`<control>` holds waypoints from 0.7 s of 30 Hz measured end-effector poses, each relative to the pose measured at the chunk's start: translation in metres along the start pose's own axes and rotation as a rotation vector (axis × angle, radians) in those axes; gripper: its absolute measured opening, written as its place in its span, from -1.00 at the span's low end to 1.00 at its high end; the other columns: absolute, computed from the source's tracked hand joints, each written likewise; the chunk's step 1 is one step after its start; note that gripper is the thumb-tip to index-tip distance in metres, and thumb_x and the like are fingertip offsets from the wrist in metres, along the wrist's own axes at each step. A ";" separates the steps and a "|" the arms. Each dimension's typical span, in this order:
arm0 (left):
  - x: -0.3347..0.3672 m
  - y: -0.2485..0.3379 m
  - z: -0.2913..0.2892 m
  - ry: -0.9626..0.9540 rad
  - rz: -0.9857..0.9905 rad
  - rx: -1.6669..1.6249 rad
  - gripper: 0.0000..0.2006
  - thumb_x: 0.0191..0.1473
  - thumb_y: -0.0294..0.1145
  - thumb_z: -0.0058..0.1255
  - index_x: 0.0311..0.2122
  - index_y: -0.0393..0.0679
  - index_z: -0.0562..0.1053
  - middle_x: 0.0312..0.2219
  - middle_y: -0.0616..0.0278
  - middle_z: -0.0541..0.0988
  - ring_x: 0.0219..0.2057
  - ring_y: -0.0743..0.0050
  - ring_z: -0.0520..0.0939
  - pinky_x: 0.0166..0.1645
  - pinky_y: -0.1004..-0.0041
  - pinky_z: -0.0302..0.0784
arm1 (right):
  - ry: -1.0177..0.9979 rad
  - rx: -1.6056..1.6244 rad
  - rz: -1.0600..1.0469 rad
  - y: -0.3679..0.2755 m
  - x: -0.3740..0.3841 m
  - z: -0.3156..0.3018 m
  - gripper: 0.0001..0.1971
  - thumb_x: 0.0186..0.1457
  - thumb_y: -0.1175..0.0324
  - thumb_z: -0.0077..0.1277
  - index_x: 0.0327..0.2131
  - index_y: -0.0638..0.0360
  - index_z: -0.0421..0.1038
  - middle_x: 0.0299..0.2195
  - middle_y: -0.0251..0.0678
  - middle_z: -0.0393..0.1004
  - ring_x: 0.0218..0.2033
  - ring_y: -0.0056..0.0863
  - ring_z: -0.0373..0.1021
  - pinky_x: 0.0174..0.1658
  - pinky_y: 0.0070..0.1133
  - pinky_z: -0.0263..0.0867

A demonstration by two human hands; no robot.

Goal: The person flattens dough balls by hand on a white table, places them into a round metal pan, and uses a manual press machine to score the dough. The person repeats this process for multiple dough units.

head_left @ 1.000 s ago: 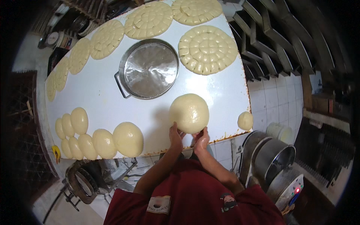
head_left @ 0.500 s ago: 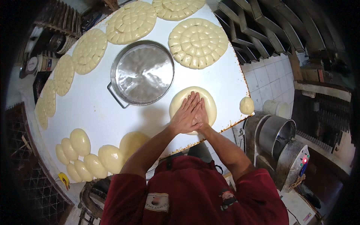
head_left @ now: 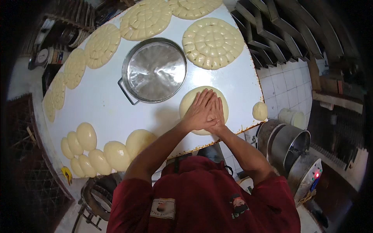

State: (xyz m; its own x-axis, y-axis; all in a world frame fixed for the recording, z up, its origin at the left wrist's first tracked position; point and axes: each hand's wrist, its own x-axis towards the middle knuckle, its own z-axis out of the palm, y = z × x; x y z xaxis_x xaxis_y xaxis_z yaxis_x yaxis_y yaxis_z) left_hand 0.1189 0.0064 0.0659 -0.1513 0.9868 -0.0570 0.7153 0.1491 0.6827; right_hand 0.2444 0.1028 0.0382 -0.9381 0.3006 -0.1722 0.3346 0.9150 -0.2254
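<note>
My left hand (head_left: pixel 197 112) and my right hand (head_left: pixel 218 116) lie flat and overlapping on a round, pale dough disc (head_left: pixel 187 100) near the table's front edge. The fingers of both point away from me, stretched out. My left hand partly covers my right one. Beneath my palms, the middle of the disc is hidden. Beyond the disc sits a flat dough round (head_left: pixel 213 43), scored all over into small segments. To the left of that stands a shallow round metal pan (head_left: pixel 156 72) with a side handle, holding what looks like clear liquid.
More scored dough rounds (head_left: pixel 145 19) line the table's far and left edges. Several smooth dough balls (head_left: pixel 117 155) cluster at the front left. A small dough ball (head_left: pixel 260 111) sits at the right corner. A steel mixer bowl (head_left: pixel 289 145) stands beyond it; metal trays (head_left: pixel 268 29) are stacked far right.
The whole view has shifted, so the table and its contents appear slightly farther right and higher. Both hands stay overlapped on the dough disc, with little visible movement against it.
</note>
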 end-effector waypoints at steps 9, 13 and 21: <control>-0.002 -0.016 0.048 0.075 -0.064 0.132 0.09 0.20 0.34 -0.02 0.52 -0.43 0.03 0.53 -0.28 0.01 0.57 -0.35 -0.07 0.57 -0.25 -0.28 | -0.128 0.167 -0.129 0.018 0.010 -0.016 -0.02 0.17 -0.04 0.14 0.53 0.23 0.00 0.55 0.18 -0.12 0.58 0.25 -0.28 0.56 0.08 -0.33; 0.006 0.001 0.038 0.095 -0.129 -0.016 0.06 0.19 0.24 0.05 0.51 -0.45 0.04 0.51 -0.38 -0.01 0.56 -0.39 -0.06 0.57 -0.24 -0.24 | -0.150 0.389 -0.192 0.030 -0.007 -0.027 -0.06 0.25 -0.02 0.04 0.55 0.20 -0.08 0.56 0.19 -0.17 0.59 0.20 -0.33 0.56 0.10 -0.39; 0.020 0.020 0.083 0.147 -0.137 0.166 0.08 0.20 0.29 0.01 0.48 -0.53 0.06 0.50 -0.41 0.03 0.55 -0.42 -0.06 0.57 -0.22 -0.20 | -0.145 0.042 -0.158 0.064 -0.003 0.014 0.01 0.27 -0.08 0.02 0.58 0.19 -0.22 0.58 0.16 -0.24 0.61 0.13 -0.37 0.57 0.04 -0.48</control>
State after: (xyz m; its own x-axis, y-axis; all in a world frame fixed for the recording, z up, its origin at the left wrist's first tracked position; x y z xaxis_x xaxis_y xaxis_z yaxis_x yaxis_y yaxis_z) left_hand 0.1868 0.0341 0.0173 -0.3430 0.9390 -0.0262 0.7818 0.3008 0.5461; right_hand 0.2704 0.1570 0.0112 -0.9575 0.1098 -0.2667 0.1907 0.9348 -0.2997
